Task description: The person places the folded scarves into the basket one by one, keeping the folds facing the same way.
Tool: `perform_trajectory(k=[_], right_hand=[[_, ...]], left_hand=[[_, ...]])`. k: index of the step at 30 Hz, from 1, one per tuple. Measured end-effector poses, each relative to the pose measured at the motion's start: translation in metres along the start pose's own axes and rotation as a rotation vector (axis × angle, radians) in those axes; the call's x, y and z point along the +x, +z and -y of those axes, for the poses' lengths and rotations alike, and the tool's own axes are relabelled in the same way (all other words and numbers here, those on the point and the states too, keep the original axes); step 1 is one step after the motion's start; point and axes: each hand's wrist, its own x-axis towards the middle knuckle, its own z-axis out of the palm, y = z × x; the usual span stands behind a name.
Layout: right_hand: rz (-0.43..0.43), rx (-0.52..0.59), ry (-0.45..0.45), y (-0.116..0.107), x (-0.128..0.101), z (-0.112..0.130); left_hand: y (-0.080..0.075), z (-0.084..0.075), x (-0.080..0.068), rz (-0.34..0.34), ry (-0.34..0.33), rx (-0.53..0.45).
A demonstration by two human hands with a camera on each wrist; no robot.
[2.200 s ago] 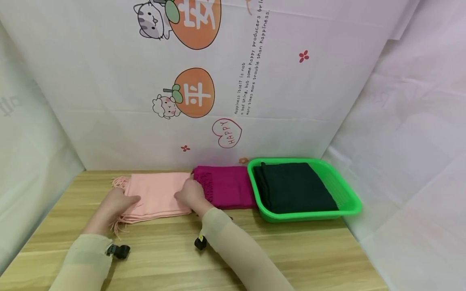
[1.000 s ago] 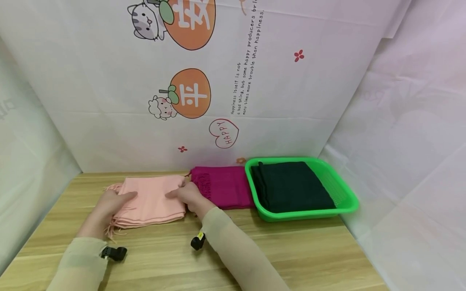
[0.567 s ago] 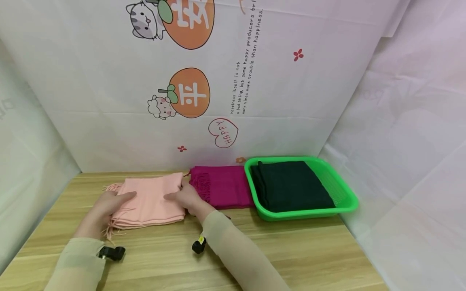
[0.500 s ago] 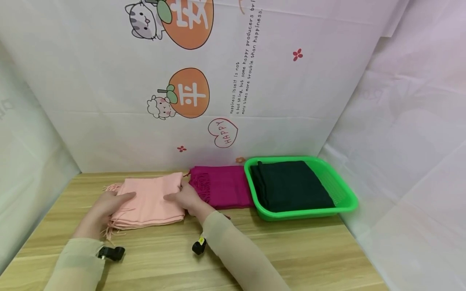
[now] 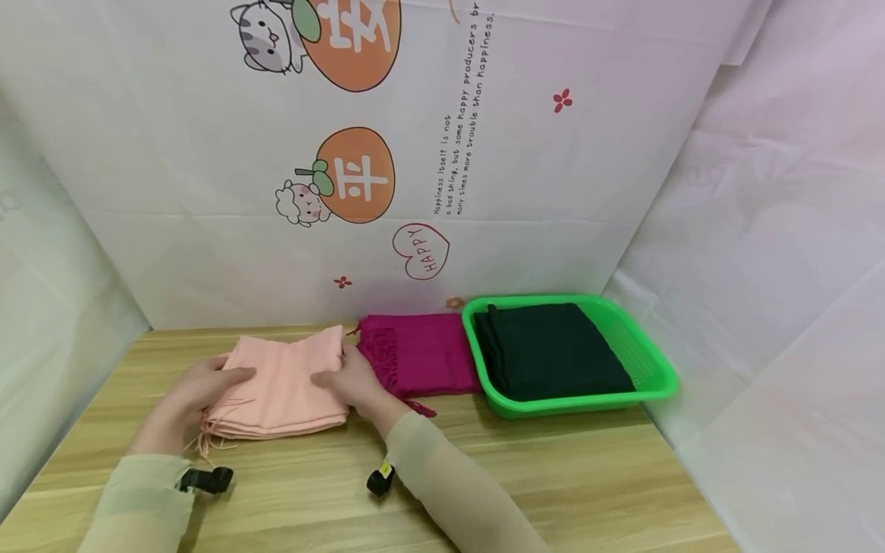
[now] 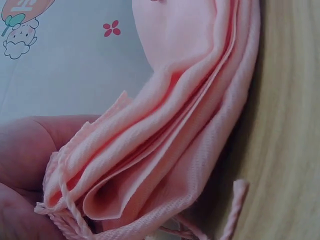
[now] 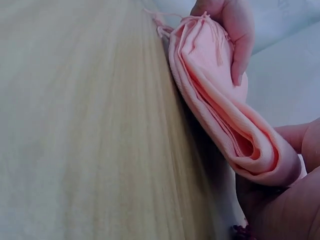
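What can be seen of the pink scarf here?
The pink scarf is a soft woven cloth, folded into a flat stack of several layers, with thin twisted fringe hanging at its left end. It lies on the wooden table, left of a magenta scarf. The left hand grips the fringed end, thumb on top; the right hand holds the rounded fold at the other end. Both ends look slightly raised off the wood.
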Motion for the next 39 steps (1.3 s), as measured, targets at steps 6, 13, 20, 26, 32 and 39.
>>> perform_trajectory(k=[6, 13, 20, 26, 32, 39], right_hand=[[-0.026, 0.032, -0.016, -0.008, -0.008, 0.008], [-0.019, 0.019, -0.059, -0.03, -0.02, 0.021], [-0.002, -0.039, -0.131, -0.057, -0.033, 0.034], [-0.023, -0.029, -0.175, -0.077, -0.047, 0.045], [-0.057, 0.003, -0.182, -0.101, -0.06, 0.052], [-0.08, 0.007, -0.166, -0.134, -0.065, 0.049]], left_hand=[[0.002, -0.01, -0.004, 0.017, 0.013, 0.061], [0.011, -0.025, -0.009, 0.045, 0.08, -0.072], [0.023, -0.046, -0.018, 0.081, 0.126, -0.196], [0.036, -0.067, -0.026, 0.108, 0.161, -0.258], [0.055, -0.084, -0.034, 0.102, 0.206, -0.316], [0.082, -0.102, -0.038, 0.083, 0.234, -0.382]])
